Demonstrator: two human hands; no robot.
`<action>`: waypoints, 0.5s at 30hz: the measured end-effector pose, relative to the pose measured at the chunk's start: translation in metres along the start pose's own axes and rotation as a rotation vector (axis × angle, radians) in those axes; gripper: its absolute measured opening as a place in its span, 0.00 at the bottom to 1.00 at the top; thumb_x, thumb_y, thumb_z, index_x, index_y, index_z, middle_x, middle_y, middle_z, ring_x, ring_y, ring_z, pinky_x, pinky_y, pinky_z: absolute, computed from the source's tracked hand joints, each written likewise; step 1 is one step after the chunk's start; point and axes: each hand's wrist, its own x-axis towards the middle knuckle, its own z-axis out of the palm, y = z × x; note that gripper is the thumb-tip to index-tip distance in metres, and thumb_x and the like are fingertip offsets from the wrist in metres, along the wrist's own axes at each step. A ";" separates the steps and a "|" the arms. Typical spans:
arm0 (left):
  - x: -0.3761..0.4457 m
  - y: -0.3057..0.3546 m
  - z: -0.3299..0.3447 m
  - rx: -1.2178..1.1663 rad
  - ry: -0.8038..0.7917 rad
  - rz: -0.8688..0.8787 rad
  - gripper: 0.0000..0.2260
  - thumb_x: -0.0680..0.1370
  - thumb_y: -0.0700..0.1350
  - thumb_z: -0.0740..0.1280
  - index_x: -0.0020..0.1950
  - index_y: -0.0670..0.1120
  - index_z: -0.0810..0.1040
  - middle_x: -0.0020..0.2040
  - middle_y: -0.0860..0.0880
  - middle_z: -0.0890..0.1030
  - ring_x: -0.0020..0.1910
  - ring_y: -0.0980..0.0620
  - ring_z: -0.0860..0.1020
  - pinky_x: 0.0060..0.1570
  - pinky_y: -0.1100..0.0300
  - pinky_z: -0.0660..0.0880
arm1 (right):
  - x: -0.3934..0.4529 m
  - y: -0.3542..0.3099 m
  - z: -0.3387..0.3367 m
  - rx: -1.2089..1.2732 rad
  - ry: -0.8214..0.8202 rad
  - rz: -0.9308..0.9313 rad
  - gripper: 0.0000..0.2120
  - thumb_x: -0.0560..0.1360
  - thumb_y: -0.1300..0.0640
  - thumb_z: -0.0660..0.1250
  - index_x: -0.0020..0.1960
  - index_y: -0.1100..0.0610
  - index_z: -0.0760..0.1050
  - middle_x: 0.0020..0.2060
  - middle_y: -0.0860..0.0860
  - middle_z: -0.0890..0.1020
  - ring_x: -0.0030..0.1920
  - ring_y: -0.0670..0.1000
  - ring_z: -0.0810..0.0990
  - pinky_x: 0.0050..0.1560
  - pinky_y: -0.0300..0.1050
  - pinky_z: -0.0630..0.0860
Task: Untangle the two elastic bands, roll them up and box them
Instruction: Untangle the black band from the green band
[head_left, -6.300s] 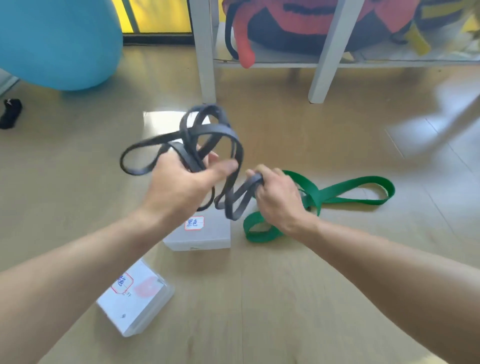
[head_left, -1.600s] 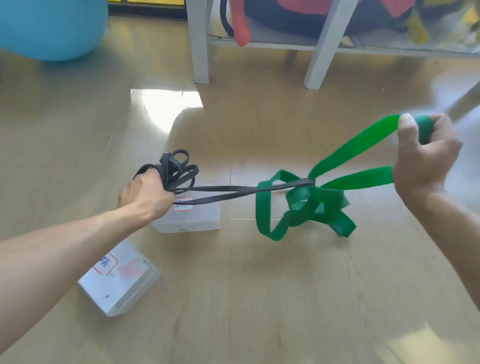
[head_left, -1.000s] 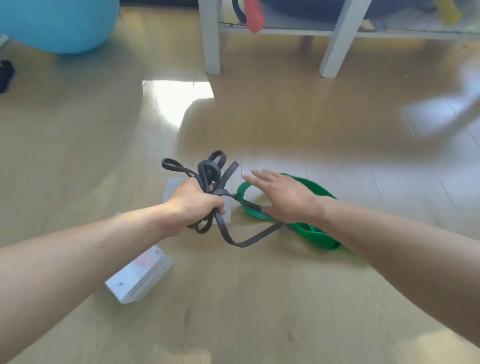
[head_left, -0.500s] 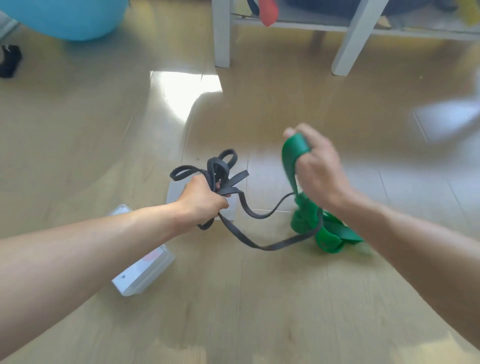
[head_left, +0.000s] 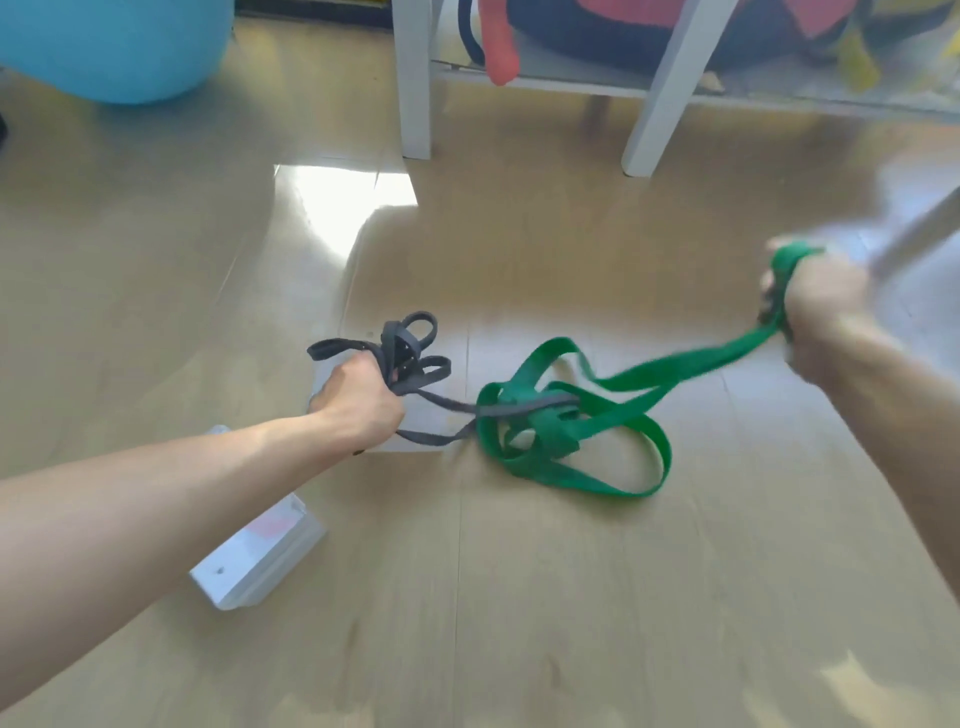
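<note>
Lying shut, two boxes (head_left: 260, 561) (head_left: 415, 415), left grip (head_left: 358, 400) clutching grey band (head_left: 410, 353), right grip (head_left: 810, 301) clutching green band (head_left: 597, 415).

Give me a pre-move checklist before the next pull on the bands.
1. Left hand grips the grey band bundle: ok.
2. Right hand grips the green band, wrapped over the fingers: ok.
3. Bands separated: not ok; a grey strand runs into the green knot.
4. Green band off the floor: cannot tell; its loops sag low.
5. Both boxes in view: ok; one box lies under the left hand, the other box nearer the camera.
6. Boxes open: cannot tell.
</note>
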 end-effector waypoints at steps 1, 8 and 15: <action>0.000 -0.002 0.000 -0.016 -0.008 0.006 0.11 0.75 0.37 0.66 0.53 0.50 0.72 0.40 0.48 0.77 0.40 0.41 0.80 0.34 0.56 0.73 | 0.012 0.028 -0.016 -0.267 0.046 0.053 0.18 0.68 0.62 0.61 0.56 0.59 0.79 0.35 0.55 0.79 0.31 0.52 0.75 0.32 0.42 0.69; -0.005 0.001 0.007 -0.203 -0.071 0.044 0.08 0.71 0.34 0.70 0.46 0.45 0.76 0.38 0.44 0.78 0.33 0.43 0.77 0.31 0.57 0.73 | -0.014 0.090 -0.011 -1.306 -0.356 0.007 0.30 0.70 0.60 0.70 0.70 0.46 0.72 0.62 0.55 0.80 0.63 0.58 0.77 0.58 0.46 0.77; -0.015 0.017 0.009 -0.312 -0.107 0.042 0.09 0.70 0.35 0.71 0.38 0.45 0.72 0.34 0.45 0.78 0.32 0.42 0.78 0.33 0.55 0.76 | -0.113 0.135 0.088 -1.441 -0.603 -0.271 0.38 0.65 0.25 0.67 0.63 0.51 0.67 0.53 0.49 0.78 0.52 0.54 0.80 0.43 0.49 0.77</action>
